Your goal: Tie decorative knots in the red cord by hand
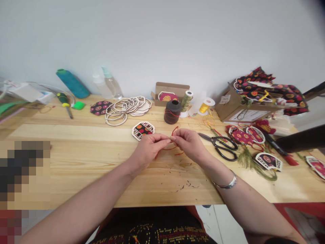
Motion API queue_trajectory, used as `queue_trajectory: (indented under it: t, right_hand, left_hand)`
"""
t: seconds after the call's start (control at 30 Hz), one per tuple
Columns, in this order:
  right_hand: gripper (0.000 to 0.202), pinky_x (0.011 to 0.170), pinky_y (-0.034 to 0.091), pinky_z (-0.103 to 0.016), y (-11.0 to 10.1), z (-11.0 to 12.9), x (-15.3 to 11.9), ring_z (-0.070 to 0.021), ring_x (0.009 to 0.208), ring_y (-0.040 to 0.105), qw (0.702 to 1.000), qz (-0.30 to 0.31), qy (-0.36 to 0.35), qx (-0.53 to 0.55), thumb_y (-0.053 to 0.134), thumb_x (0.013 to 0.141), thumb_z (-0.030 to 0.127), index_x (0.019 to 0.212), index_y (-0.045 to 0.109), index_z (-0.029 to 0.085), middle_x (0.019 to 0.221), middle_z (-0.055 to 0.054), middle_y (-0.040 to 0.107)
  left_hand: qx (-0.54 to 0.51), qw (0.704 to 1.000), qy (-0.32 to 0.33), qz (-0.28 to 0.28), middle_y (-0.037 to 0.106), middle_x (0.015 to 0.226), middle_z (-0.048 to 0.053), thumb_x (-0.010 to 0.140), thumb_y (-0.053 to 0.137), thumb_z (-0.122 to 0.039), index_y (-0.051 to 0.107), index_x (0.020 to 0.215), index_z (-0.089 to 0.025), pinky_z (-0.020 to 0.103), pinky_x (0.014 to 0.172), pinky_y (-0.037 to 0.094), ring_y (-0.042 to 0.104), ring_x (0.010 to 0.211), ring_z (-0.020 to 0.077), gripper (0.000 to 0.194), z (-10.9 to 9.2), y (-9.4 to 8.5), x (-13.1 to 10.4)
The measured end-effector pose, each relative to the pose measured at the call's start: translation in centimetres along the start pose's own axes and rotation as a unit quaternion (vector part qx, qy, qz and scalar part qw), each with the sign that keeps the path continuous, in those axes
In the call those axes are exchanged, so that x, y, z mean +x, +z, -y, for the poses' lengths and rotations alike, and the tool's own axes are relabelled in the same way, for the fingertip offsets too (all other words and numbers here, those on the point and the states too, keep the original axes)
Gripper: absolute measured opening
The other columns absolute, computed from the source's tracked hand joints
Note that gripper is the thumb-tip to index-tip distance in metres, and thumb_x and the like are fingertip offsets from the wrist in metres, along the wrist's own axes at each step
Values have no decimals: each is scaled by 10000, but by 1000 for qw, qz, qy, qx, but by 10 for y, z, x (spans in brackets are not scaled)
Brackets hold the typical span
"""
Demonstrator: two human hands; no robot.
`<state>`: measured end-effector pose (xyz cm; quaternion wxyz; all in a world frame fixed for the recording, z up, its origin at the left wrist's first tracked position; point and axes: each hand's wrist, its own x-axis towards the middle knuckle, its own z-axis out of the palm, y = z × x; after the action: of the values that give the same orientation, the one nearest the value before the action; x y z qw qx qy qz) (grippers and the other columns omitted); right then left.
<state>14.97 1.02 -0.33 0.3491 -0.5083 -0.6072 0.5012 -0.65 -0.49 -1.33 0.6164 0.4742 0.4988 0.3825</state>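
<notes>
The left hand [148, 148] and right hand [190, 143] meet above the table [83, 149], each grip closed in a thumb-and-forefinger pinch on the red cord [175, 129], fingertips touching. The cord runs right through the grip: a piece stands up beyond the right fingertips, and strands hang below, one beside the left palm. A fabric-faced ornament [143, 131] lies just beyond the left hand; scissors [225, 146] lie just beside the right wrist.

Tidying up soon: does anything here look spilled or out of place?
Yes: small dark scraps lie scattered toward the table's front edge, perhaps trimmings; the teal cone tilts, unlike the upright black spool.
</notes>
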Motion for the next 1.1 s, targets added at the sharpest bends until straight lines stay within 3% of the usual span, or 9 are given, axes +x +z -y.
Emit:
queue_trajectory:
  t: [0.1, 0.3, 0.6, 0.77, 1.1]
  right_hand:
    - [148, 480, 333, -215, -1, 1, -1, -71, 476, 391, 1000, 1, 1, 3, 583, 742, 252, 631, 545, 163, 529, 49, 492]
    - [137, 480, 334, -213, -1, 0, 1, -67, 469, 393, 1000, 4, -4, 12, 587, 743, 237, 636, 549, 160, 517, 57, 479]
    - [130, 443, 307, -209, 0, 3, -1, -61, 458, 374, 999, 11, 16, 47, 581, 748, 236, 651, 541, 160, 539, 52, 486]
    - [131, 459, 337, -209, 1, 2, -1, -65, 470, 397, 999, 12, 8, 52, 595, 734, 253, 657, 545, 160, 546, 50, 495]
    - [138, 466, 332, -207, 4, -1, -1, -66, 481, 389, 999, 7, -7, 51, 574, 764, 279, 693, 557, 162, 580, 37, 516]
  left_hand:
    - [-7, 1000, -11, 5, 564, 545, -4, 707, 663, -326, 727, 795, -176, 203, 383, 283, 408, 419, 71, 186, 2, -1, 1]
    - [-71, 996, -48, 18, 449, 437, -47, 683, 696, -350, 720, 804, -170, 201, 339, 275, 347, 355, 60, 218, 1, 0, 1]
    - [-156, 983, -84, 43, 403, 472, -60, 658, 731, -299, 710, 780, -167, 184, 374, 143, 265, 375, 18, 181, 5, -1, 3]
    - [-148, 985, -85, 30, 318, 394, -87, 664, 715, -287, 700, 760, -160, 186, 366, 143, 253, 340, 26, 160, 4, 0, 2]
    - [-112, 992, -60, -9, 327, 381, -85, 678, 695, -293, 705, 760, -163, 177, 346, 208, 277, 334, 34, 154, 4, 0, 3]
